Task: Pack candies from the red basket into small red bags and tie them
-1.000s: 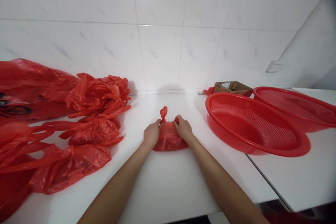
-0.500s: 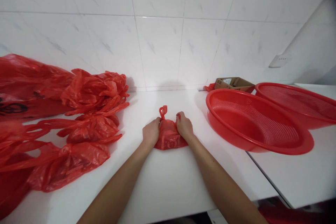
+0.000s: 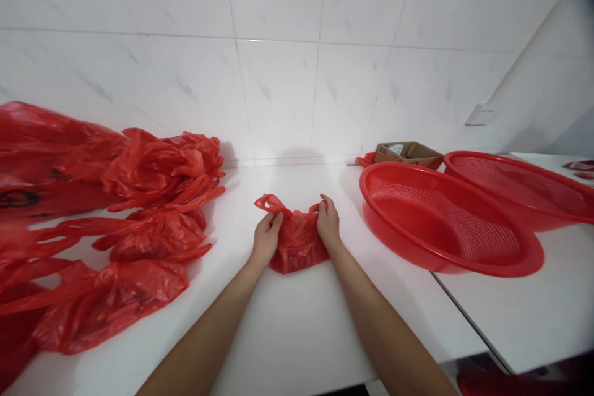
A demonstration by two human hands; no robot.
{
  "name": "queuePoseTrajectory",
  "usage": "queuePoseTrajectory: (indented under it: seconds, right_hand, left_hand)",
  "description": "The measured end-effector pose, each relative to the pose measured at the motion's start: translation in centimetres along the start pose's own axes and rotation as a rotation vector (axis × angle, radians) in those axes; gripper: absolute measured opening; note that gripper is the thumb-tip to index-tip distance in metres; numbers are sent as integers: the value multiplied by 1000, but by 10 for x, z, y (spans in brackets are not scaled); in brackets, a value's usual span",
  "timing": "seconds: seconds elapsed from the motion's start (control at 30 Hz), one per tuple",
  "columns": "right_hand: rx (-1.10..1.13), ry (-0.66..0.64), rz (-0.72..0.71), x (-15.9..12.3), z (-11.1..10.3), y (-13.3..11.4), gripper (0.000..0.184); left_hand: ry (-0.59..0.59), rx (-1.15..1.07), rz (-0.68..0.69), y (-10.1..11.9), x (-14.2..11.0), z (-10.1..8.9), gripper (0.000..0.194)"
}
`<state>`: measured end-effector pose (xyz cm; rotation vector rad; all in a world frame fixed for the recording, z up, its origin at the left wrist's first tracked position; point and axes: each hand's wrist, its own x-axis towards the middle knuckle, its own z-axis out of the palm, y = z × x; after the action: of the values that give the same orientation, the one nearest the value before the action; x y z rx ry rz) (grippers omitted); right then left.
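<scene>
A small red plastic bag (image 3: 301, 246) rests on the white table in front of me, its contents hidden behind the thin red film. My left hand (image 3: 267, 236) pinches the bag's upper left side, and a loop handle sticks out to the left above the fingers. On the other side my right hand (image 3: 328, 223) grips the upper right edge near the second handle, with the index finger pointing up. Between the two hands the top of the bag is gathered and crumpled.
Several tied red plastic bags (image 3: 160, 232) lie piled at the left. A red perforated basket (image 3: 417, 216) stands on the right, with another red basket (image 3: 520, 185) behind it. Near the wall sits a cardboard box (image 3: 413, 153). A gap (image 3: 468, 315) separates two tabletops.
The left handle loop, upright before, now leans out to the left. The bag's top is drawn wider and more crumpled between my hands. The view has shifted slightly.
</scene>
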<state>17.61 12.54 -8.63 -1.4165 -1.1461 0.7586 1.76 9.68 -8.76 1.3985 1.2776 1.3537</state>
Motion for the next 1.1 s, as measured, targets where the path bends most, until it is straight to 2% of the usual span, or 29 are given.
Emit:
queuePoseTrajectory:
  seconds: [0.17, 0.43, 0.67, 0.9, 1.1]
  right_hand:
    - [297, -63, -35, -6, -3, -15, 45]
    - [577, -164, 13, -14, -5, -30, 31]
    - [628, -81, 146, -7, -14, -28, 22]
    - [605, -19, 157, 1, -17, -24, 28]
    - [534, -6, 128, -4, -14, -18, 28]
  left_hand:
    - [-128, -103, -7, 11, -6, 0, 42]
    - [-87, -185, -113, 17, -2, -3, 42]
    - [119, -154, -177, 6, 3, -9, 41]
    - [156, -137, -177, 3, 4, -8, 43]
    - [151, -101, -167, -3, 6, -8, 42]
